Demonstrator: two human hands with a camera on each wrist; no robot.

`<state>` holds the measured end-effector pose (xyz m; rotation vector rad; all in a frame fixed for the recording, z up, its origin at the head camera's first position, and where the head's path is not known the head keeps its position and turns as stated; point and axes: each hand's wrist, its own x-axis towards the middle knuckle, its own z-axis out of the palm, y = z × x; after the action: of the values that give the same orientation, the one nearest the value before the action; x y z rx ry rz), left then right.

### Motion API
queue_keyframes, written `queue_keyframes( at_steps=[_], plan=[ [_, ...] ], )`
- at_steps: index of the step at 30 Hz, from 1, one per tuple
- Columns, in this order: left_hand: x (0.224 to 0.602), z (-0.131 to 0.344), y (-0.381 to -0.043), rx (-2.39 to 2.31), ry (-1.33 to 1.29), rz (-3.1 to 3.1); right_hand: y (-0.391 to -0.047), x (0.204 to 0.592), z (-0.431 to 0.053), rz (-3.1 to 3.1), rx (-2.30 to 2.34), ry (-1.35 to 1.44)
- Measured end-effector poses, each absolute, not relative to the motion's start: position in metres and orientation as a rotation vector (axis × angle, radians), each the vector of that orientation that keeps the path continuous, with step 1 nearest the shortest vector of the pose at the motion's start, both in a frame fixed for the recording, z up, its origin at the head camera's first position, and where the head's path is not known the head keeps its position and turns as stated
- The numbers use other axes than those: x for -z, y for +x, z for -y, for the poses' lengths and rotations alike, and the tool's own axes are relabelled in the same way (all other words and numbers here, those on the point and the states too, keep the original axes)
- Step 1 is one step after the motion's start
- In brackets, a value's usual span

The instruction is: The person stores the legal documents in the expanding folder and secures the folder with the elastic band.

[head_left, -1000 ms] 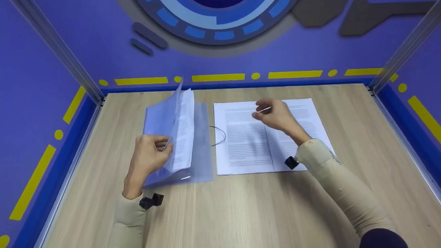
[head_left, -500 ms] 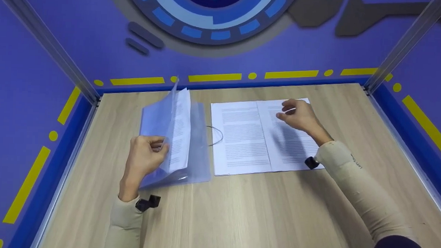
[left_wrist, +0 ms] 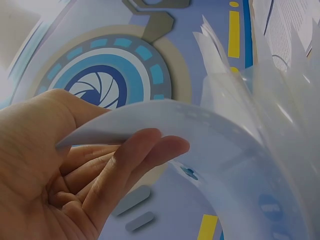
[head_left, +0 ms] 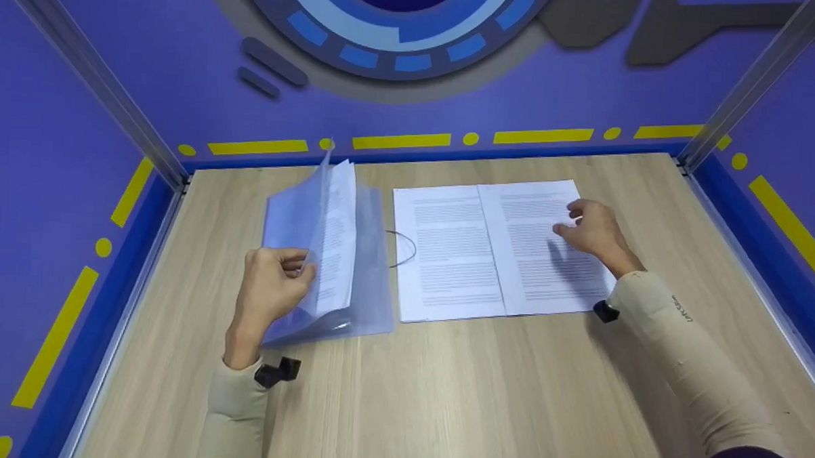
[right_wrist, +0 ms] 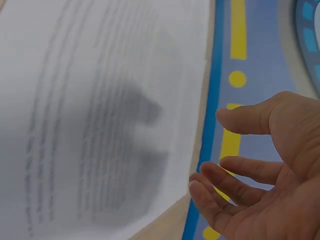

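My left hand (head_left: 270,288) pinches the raised cover of a translucent plastic folder (head_left: 371,309) on the left part of the table. In the left wrist view the bent plastic cover (left_wrist: 215,120) passes between thumb and fingers. White printed sheets (head_left: 339,240) stand tilted inside the folder. To its right, printed pages (head_left: 450,257) lie flat, spread side by side with a line down the middle. My right hand (head_left: 596,230) hovers over their right side, holding nothing. Its thumb and fingers are apart in the right wrist view, beside the printed paper (right_wrist: 100,125).
A thin dark cord loop (head_left: 415,249) runs from the folder's right edge onto the pages. Blue walls with yellow marks (head_left: 402,141) enclose the wooden table (head_left: 408,392) at the back and sides. Metal posts (head_left: 751,85) stand at the back corners.
My right hand has moved right across the flat pages, from near their middle line to their right side, uncovering the print. My left hand keeps its pinch on the folder cover.
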<state>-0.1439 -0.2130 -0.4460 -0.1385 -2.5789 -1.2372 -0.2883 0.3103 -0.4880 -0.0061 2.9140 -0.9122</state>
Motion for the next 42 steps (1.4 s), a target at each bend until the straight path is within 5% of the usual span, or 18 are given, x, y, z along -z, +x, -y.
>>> queue_keyframes(
  at_steps=[42],
  plan=[
    [0.445, 0.215, -0.143, 1.289, -0.142, 2.569, -0.289, 0.507, -0.352, -2.737, 0.916, 0.295]
  ],
)
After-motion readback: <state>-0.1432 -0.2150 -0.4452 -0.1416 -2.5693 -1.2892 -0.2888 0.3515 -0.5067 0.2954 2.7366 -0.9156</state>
